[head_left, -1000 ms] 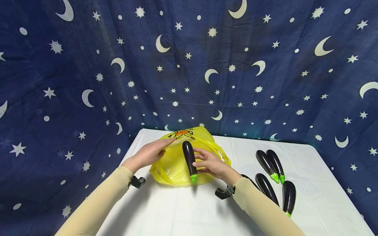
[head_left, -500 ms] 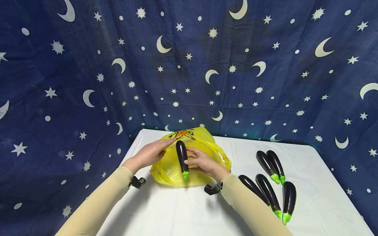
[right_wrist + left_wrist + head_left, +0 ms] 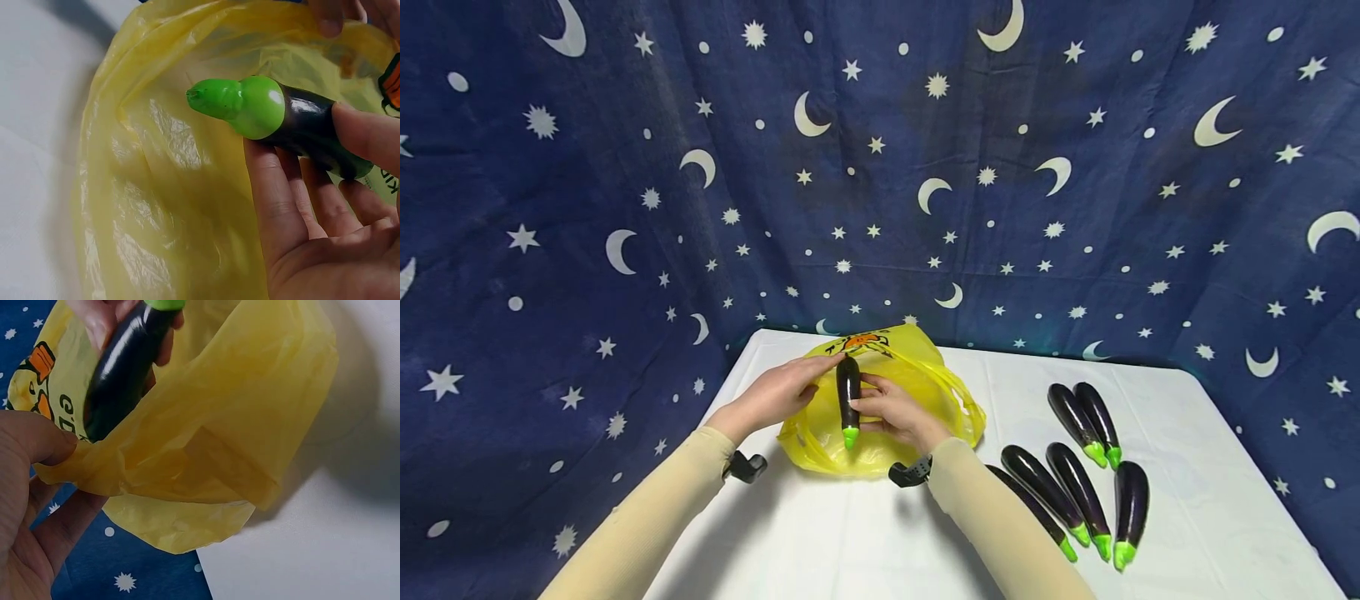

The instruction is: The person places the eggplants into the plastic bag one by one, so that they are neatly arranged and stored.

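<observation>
My right hand (image 3: 895, 411) grips a dark purple eggplant (image 3: 848, 390) with a bright green stem end, thumb on one side and fingers on the other. The eggplant is over the mouth of a yellow plastic bag (image 3: 917, 367), its green end toward me. In the right wrist view the bag's inside lies behind the eggplant's green cap (image 3: 262, 106). My left hand (image 3: 771, 392) is at the bag's left edge. In the left wrist view its thumb (image 3: 53, 440) and fingers pinch the yellow rim (image 3: 94, 469).
Several more eggplants (image 3: 1075, 487) lie on the white table (image 3: 1210, 500) at the right, two of them (image 3: 1084, 423) farther back. A blue curtain (image 3: 880, 167) with moons and stars hangs behind and at the sides.
My right hand has carried the eggplant leftward across the bag's mouth, closer to my left hand. As the right arm shifted, more of the eggplants on the table came into sight. The left hand stays put.
</observation>
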The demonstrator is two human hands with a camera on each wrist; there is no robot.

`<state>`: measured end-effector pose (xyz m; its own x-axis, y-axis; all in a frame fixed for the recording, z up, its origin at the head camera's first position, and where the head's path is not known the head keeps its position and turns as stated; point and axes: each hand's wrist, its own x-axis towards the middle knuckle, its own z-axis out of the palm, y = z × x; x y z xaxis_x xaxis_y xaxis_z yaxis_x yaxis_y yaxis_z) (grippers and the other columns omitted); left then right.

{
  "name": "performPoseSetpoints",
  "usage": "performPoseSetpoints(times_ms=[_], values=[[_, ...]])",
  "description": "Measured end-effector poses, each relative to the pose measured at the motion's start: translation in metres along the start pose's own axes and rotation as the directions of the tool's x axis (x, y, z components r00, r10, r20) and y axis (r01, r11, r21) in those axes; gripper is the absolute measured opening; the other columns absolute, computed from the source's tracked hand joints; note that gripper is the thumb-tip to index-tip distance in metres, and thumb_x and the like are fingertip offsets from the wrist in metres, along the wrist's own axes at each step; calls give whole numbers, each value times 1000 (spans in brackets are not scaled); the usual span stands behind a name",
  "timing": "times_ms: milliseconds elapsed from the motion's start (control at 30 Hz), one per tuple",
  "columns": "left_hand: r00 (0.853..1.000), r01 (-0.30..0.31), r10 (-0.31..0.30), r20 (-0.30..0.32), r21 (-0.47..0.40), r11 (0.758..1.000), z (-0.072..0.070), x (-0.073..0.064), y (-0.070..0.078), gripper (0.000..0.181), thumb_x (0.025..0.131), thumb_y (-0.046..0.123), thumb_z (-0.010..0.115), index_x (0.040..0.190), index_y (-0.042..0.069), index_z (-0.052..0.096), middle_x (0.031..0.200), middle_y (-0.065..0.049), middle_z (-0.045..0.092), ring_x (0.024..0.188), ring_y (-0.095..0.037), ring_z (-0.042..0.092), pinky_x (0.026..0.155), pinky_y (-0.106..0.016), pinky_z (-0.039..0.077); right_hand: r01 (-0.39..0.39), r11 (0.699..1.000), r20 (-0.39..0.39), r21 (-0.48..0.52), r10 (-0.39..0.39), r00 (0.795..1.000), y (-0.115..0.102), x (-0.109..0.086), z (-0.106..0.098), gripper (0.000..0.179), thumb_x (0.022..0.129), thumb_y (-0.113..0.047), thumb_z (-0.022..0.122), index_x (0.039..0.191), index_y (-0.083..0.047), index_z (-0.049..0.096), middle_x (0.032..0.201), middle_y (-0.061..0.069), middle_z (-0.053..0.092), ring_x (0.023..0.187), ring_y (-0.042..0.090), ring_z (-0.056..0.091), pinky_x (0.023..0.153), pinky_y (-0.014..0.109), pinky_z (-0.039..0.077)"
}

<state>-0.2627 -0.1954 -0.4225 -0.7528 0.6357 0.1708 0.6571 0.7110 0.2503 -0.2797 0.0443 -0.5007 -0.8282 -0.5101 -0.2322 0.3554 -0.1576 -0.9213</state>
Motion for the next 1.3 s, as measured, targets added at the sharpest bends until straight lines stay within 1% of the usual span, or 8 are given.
performPoseSetpoints(times_ms=[200, 400, 567, 700, 967, 1067, 1300], values=[[1000, -8, 8, -5, 5, 1000, 1, -1, -1, 71, 95, -7, 60, 159, 15, 39, 151, -3, 53, 136, -25, 51, 108, -44, 44, -7, 1000, -55, 3, 7, 998, 5, 8, 5, 75, 96, -5, 69, 160, -10, 32, 138, 20, 57, 103, 26, 69, 89, 45, 57], [1000, -17, 18, -16, 11, 1000, 2, -1, -3, 70, 95, -7, 60, 159, 15, 40, 151, -3, 53, 136, -25, 51, 108, -44, 44, -7, 1000, -104, 14, 8, 995, 11, 16, 10, 76, 95, -5, 70, 160, -7, 31, 137, 20, 57, 104, 28, 69, 92, 48, 56], [1000, -1, 1, 2, -4, 1000, 3, 0, -3, 71, 96, -5, 60, 160, 18, 38, 153, -1, 51, 139, -23, 48, 109, -43, 44, -11, 1000, -164, 26, 15, 986, 15, 23, 16, 75, 94, -5, 71, 159, -7, 34, 137, 18, 59, 104, 28, 70, 89, 43, 57], [1000, 3, -3, 9, -5, 1000, 3, -1, -3, 71, 96, -4, 59, 160, 17, 37, 153, -1, 51, 139, -24, 48, 108, -43, 44, 1, 1000, -189, 10, 1, 982, 18, 28, 22, 76, 93, -4, 71, 159, -6, 34, 135, 18, 60, 104, 29, 70, 86, 40, 58], [1000, -26, 26, -3, 4, 1000, 3, -1, -2, 70, 96, -6, 61, 159, 13, 39, 152, -6, 51, 139, -26, 48, 109, -45, 42, 3, 1000, -207, -25, -8, 978, 23, 35, 32, 78, 91, -2, 72, 159, -5, 34, 134, 18, 61, 102, 29, 71, 86, 42, 58], [1000, -22, 22, -3, 4, 1000, 4, -1, -3, 70, 96, -5, 61, 160, 14, 38, 152, -5, 51, 139, -26, 48, 110, -45, 42, 7, 1000, -210, -21, -11, 978, 26, 39, 34, 78, 91, -1, 72, 158, -5, 34, 133, 18, 61, 101, 30, 71, 86, 44, 58], [999, -44, 44, -11, 4, 999, 6, 1, -4, 70, 95, -4, 64, 159, 14, 40, 151, -6, 53, 137, -26, 50, 110, -44, 42, 4, 1000, -178, -12, -6, 984, 28, 42, 39, 74, 92, 1, 70, 156, -1, 34, 125, 20, 62, 102, 33, 71, 87, 45, 58]])
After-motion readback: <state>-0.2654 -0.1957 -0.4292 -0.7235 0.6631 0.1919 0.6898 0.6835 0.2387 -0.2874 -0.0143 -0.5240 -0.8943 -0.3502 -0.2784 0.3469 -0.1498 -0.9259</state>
